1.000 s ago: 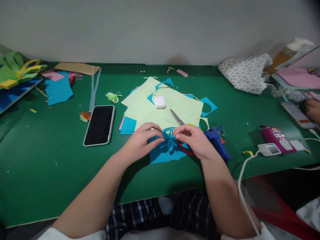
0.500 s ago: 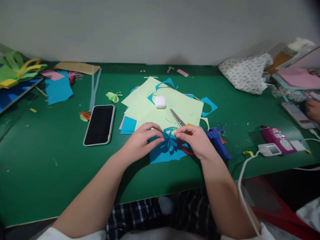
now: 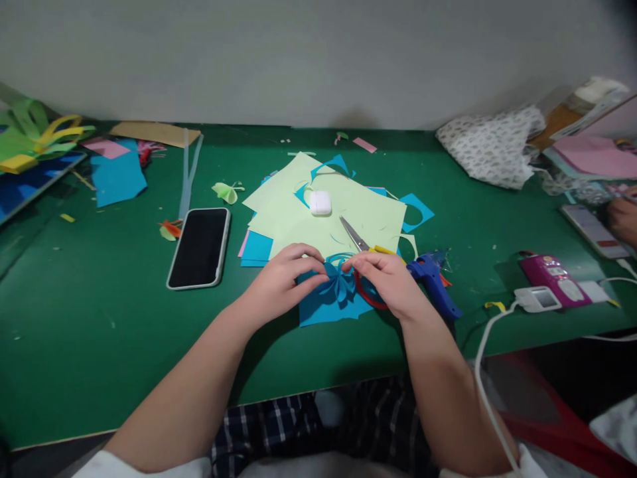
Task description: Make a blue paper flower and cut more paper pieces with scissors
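Note:
A blue paper shape with folded petals (image 3: 340, 288) is between my hands, above a blue sheet (image 3: 318, 312). My left hand (image 3: 294, 273) pinches its left side between thumb and fingers. On the other side, my right hand (image 3: 381, 273) has its thumb and fingertips closed at the upper right edge of the shape. Scissors (image 3: 354, 234) with red and yellow handles lie partly under my right hand, blades pointing up and left. Light green sheets (image 3: 283, 199) lie behind, with a white earphone case (image 3: 320, 203) on them.
A black-screened phone (image 3: 200, 248) lies left. A blue glue gun (image 3: 436, 285) is right of my right hand. Farther right are a purple device (image 3: 555, 277), a white cable (image 3: 480, 362), a cloth bag (image 3: 490, 146) and another person's hand (image 3: 623, 218).
My right hand's fingertips have shifted slightly left, closer over the blue petals. My left hand has barely moved.

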Demonstrator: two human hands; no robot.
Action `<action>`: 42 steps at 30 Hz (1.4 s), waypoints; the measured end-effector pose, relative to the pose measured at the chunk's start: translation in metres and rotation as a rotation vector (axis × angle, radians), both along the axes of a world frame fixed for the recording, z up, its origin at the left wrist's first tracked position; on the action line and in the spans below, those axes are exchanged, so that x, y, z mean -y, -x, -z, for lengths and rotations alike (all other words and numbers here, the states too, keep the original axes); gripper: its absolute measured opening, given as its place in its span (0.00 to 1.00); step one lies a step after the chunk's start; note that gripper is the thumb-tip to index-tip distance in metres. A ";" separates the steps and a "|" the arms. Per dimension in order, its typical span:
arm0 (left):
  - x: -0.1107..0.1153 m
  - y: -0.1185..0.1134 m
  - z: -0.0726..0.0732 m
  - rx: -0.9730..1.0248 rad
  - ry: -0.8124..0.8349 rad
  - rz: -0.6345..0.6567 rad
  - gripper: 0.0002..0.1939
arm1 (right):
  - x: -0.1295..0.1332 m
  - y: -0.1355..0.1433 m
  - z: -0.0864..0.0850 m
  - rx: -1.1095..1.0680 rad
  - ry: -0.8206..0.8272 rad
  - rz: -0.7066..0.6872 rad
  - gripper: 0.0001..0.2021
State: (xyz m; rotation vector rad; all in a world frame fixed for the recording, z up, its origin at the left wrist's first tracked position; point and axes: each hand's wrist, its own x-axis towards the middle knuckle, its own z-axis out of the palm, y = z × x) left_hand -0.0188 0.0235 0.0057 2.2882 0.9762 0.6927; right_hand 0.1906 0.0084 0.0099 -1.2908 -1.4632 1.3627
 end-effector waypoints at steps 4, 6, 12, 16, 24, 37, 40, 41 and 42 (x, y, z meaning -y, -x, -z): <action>0.000 0.000 0.000 0.007 -0.012 -0.006 0.07 | 0.000 -0.002 0.003 -0.075 0.045 0.021 0.15; -0.001 0.000 0.000 0.005 -0.012 -0.008 0.07 | 0.000 -0.003 0.002 -0.068 0.056 0.057 0.13; -0.001 0.000 0.001 0.004 -0.024 -0.003 0.07 | 0.001 -0.001 -0.002 -0.070 0.077 0.085 0.05; -0.001 0.000 0.002 0.005 -0.034 0.001 0.07 | 0.001 0.001 -0.002 -0.057 0.047 0.068 0.03; 0.000 0.000 0.001 0.011 -0.036 0.000 0.07 | -0.001 -0.001 -0.001 0.062 0.003 0.018 0.07; -0.001 -0.001 -0.001 -0.002 -0.025 0.000 0.07 | 0.003 -0.001 -0.002 -0.005 0.021 0.022 0.05; 0.000 -0.001 0.000 -0.001 -0.026 0.002 0.07 | 0.002 0.000 -0.003 0.026 0.000 0.031 0.03; 0.000 -0.001 0.000 -0.001 -0.028 0.002 0.07 | 0.002 0.000 -0.003 0.045 -0.010 0.026 0.04; 0.000 -0.001 0.000 -0.001 -0.032 0.002 0.07 | 0.001 0.000 -0.004 0.063 -0.019 0.025 0.05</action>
